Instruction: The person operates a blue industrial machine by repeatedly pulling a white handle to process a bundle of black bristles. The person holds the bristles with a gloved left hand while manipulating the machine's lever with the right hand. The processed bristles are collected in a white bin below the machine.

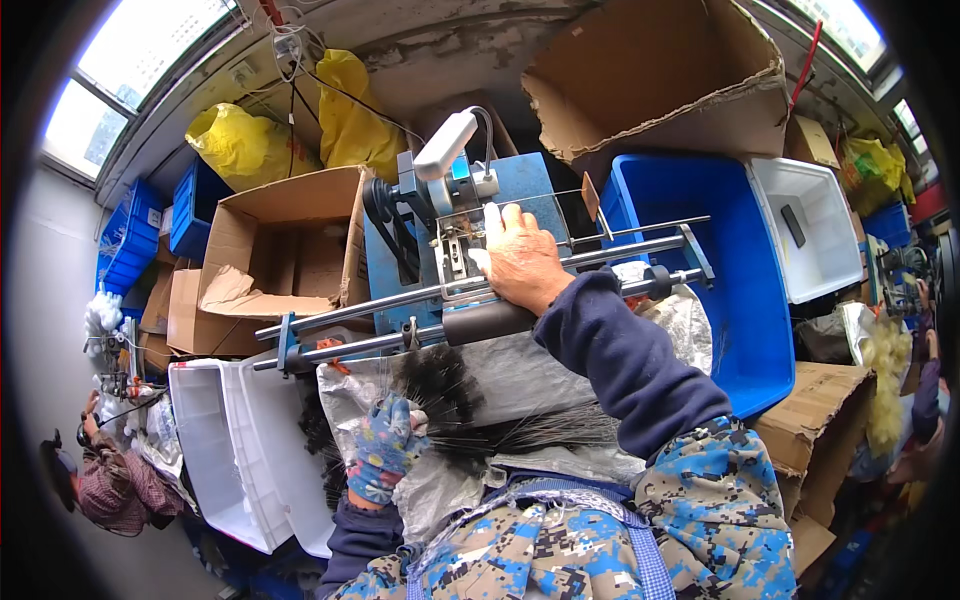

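Note:
My left hand [385, 447], in a flowered glove, is closed beside a spray of thin dark bristles [440, 385] and appears to grip some of them. The bristles fan out over a silvery sheet [520, 370] across my lap. Bare, my right hand [522, 258] lies with fingers stretched forward on the metal head and clear plate of a blue bench machine [400, 270]. Beneath its wrist runs a dark padded roller [488, 322] on a steel rail [380, 342]. A white lamp [445, 145] stands over the machine. What lies under my right palm is hidden.
A deep blue bin [750, 340] and a white tray [835, 240] stand to the right. Open cardboard boxes [280, 250] sit left and behind. White crates [215, 440] flank my left side. Yellow bags [355, 120] lean at the wall. Another person [125, 480] works at far left.

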### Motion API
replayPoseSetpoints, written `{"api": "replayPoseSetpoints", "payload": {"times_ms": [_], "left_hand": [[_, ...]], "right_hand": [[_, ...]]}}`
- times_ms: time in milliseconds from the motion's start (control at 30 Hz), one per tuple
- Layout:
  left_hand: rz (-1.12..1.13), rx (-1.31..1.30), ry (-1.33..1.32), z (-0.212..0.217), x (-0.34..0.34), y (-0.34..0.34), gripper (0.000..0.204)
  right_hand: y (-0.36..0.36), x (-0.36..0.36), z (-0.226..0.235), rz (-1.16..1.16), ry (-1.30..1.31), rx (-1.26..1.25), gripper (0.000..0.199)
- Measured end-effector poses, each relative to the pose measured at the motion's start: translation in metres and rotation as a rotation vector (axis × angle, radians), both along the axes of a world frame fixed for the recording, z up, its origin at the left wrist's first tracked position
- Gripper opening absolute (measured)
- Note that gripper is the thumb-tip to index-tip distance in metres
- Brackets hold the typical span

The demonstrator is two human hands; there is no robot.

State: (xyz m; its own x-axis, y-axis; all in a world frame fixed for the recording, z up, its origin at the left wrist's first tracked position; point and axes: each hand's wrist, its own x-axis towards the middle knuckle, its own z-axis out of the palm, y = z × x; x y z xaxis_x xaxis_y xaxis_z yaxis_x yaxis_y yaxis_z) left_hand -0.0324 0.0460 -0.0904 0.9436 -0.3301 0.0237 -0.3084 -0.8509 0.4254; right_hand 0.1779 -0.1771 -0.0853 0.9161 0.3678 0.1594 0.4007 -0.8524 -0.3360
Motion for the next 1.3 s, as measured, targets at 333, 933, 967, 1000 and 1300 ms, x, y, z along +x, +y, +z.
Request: {"api": "replayPoseSetpoints", "payload": {"times_ms": [333,933,967,1000,1300], "left_hand": [[0.025,-0.059,-0.289,0.017,0.008,-0.012,0.035],[0.802,-1.183,-0.011,0.031,-0.005,-0.024,0.022],[0.785,-1.216,0.022,0.033,-0.004,-0.028,0.021],[0.749,-1.254,0.074,0.037,0.002,-0.036,0.020],[0.146,-0.740,0.212,0.032,0.003,-0.065,0.019]], "right_hand": [[-0.011,0.005,-0.004,0.102,-0.032,-0.017,0.050],[-0.101,-0.030,0.081,0.310,-0.077,-0.125,0.007],[-0.106,-0.054,0.081,0.354,0.061,-0.057,0.006],[-0.108,-0.076,0.076,0.423,0.152,0.023,0.012],[-0.030,-0.106,0.074,0.389,0.796,1.862,0.023]]}}
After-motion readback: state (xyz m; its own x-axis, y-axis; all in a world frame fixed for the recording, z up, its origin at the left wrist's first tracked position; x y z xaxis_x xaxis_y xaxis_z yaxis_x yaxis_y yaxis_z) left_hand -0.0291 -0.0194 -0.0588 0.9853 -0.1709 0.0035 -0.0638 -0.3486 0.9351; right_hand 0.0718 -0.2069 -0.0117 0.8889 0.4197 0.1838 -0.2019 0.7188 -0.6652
